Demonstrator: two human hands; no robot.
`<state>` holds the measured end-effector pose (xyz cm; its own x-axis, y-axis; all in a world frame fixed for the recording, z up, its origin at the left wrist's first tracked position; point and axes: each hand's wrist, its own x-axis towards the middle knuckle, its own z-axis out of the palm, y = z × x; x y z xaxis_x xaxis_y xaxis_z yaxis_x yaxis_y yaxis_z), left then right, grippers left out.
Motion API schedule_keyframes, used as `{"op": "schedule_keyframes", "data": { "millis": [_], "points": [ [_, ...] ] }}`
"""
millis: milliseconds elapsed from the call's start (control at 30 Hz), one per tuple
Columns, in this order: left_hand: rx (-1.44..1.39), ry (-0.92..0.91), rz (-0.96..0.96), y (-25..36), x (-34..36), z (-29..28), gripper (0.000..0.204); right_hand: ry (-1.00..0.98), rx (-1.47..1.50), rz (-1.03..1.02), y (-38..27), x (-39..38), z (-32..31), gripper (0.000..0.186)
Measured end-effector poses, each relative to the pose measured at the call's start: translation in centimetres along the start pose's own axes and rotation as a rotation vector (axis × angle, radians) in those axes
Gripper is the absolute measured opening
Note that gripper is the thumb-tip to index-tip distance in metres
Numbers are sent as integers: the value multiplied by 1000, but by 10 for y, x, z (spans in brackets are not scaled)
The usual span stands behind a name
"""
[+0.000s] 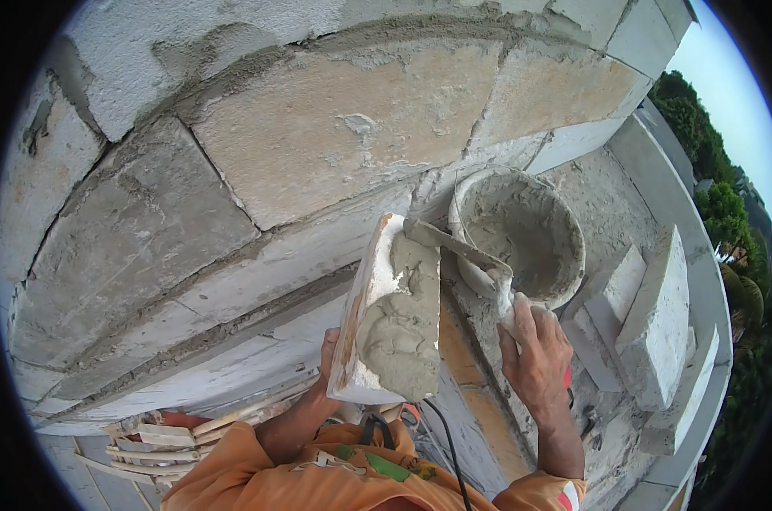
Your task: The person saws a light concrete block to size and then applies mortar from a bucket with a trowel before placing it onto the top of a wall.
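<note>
In my left hand (pixel 326 362) I hold a white block (pixel 365 311), gripping it by its left side; most of those fingers are hidden behind it. Grey wet mortar (pixel 403 336) lies thick and uneven over the block's upward face. A trowel (pixel 467 249) is in my right hand (pixel 535 353), the fingers wrapped round its mortar-smeared handle. Its blade reaches left across the block's far end, touching the mortar there. Just beyond my right hand stands a round bucket (pixel 576 230), coated inside with the same grey mortar.
A wall of large blocks (pixel 343 128) with mortar joints rises ahead and to the left. White block pieces (pixel 650 324) lean together at the right on a mortar-strewn ledge (pixel 616 196). A low parapet (pixel 710 281) borders it, with trees beyond. Wooden poles (pixel 164 447) lie below left.
</note>
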<state>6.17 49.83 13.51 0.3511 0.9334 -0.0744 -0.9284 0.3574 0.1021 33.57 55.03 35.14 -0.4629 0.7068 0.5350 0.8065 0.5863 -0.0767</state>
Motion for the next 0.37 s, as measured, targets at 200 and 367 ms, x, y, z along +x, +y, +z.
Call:
{"op": "schedule_keyframes", "data": {
  "millis": [200,367],
  "points": [
    [-74,89,-37,3,-1,9,45,116,-262,-20,-25,-34,45,50],
    [-453,-214,-17,-2,-2,30,75,236,-259,-27,-16,-46,64,49]
  ]
}}
